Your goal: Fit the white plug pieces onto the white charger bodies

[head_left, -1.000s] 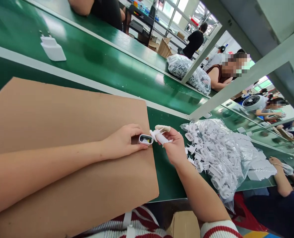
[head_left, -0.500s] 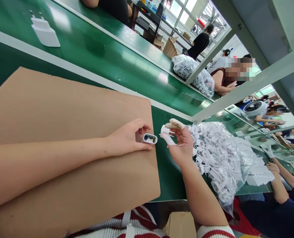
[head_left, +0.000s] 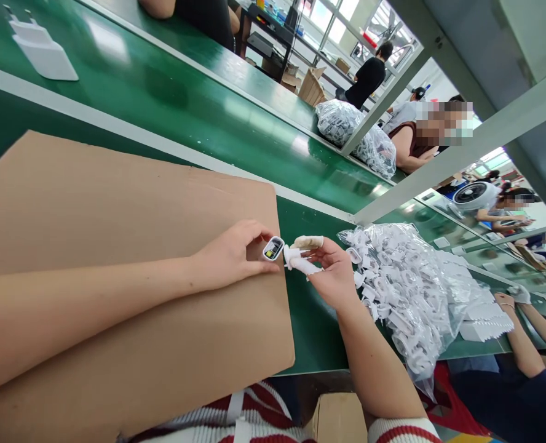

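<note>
Charger housing (head_left: 273,248) was mid-frame, gripped by the left hand (head_left: 229,252), right hand (head_left: 335,277) pinching a plug cap (head_left: 292,255); lining-up stage imo, needed squaring.

And it's white on white here: a white housing (head_left: 273,248), dark inside with a dab of yellow, facing a white plug cap (head_left: 294,256) and off-white finger covers (head_left: 310,242)! Plain brown cardboard (head_left: 139,215) meets a glossy green bench (head_left: 199,111), crossed by a pale strip (head_left: 162,138). Clear plastic (head_left: 415,307) shows white pieces, the sleeve (head_left: 404,431) flashes cream with dark-red stripes, and there's a bright red stool (head_left: 452,406)!
</note>
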A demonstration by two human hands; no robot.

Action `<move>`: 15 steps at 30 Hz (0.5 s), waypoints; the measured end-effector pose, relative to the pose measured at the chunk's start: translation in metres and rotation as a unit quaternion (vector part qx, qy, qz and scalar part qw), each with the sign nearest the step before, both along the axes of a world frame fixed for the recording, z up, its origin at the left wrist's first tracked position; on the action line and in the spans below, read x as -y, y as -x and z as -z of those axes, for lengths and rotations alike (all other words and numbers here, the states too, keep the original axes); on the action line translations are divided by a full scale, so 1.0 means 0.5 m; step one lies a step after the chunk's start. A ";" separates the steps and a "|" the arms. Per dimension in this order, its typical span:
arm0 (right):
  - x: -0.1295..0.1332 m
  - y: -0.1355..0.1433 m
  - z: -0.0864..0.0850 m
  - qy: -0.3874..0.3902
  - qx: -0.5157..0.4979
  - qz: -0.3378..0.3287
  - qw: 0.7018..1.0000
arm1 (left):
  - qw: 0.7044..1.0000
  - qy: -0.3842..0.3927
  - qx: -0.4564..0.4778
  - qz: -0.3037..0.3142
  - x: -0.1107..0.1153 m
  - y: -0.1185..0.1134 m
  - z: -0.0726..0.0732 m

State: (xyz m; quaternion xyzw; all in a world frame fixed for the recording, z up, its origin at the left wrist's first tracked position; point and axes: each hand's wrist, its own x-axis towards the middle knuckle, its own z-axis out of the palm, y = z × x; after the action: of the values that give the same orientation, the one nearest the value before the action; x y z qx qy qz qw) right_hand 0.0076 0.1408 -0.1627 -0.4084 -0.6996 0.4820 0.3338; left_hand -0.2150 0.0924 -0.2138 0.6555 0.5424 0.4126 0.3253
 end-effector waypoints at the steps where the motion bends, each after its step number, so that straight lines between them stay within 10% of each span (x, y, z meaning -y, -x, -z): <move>1: 0.001 0.001 0.000 -0.043 0.001 0.020 0.999 | 1.000 -0.004 0.006 0.027 0.000 -0.002 -0.002; 5: 0.005 0.000 0.006 -0.237 0.050 0.025 0.970 | 0.991 -0.004 0.027 0.131 0.000 0.000 -0.010; 15: 0.020 0.024 0.010 -0.492 0.167 -0.097 0.849 | 0.994 -0.009 0.055 0.098 -0.007 -0.003 -0.005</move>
State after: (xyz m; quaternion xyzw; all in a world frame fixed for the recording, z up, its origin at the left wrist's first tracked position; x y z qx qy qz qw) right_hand -0.0045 0.1308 -0.1679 -0.1955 -0.9263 0.0293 0.3207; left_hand -0.2137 0.0960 -0.2114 0.6850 0.4526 0.4193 0.3876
